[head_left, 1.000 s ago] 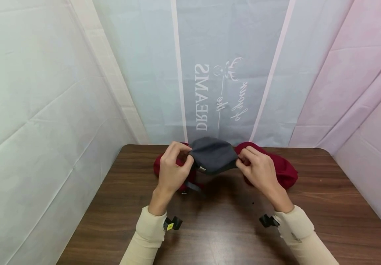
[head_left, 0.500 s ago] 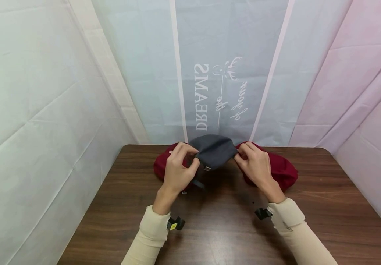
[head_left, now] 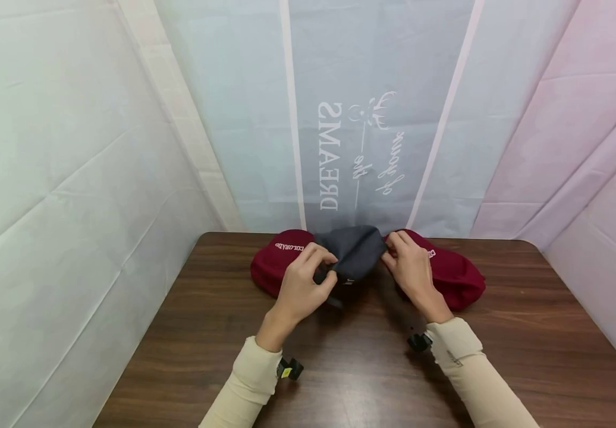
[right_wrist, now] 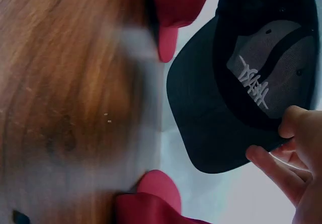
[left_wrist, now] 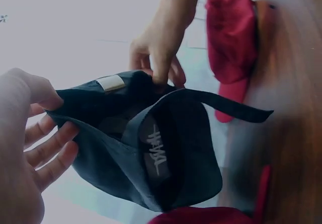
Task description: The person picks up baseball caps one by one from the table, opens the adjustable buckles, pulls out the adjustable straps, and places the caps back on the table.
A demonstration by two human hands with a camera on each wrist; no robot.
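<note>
A dark blue-grey baseball cap (head_left: 358, 249) hangs between both hands, tilted, just above the table's far side. My left hand (head_left: 304, 291) pinches its left edge between thumb and fingers. At the opposite edge, my right hand (head_left: 414, 267) pinches the fabric near the brim (right_wrist: 198, 113). The left wrist view looks into the hollow crown, where white stitching (left_wrist: 157, 151) shows, and a loose back strap (left_wrist: 236, 107) sticks out. A red cap (head_left: 272, 264) with white lettering lies behind the left hand, and another red cap (head_left: 456, 279) lies beyond the right hand, partly covered by it.
The brown wooden table (head_left: 351, 368) ends at a pale fabric backdrop (head_left: 383, 119) right behind the caps. White fabric walls (head_left: 88, 178) rise along the left and right sides. Each wrist carries a small black camera (head_left: 420, 342).
My left hand has moved right and toward me, turning the dark cap and bringing the hands closer together. The right hand has shifted only slightly. More of the left red cap and its lettering shows.
</note>
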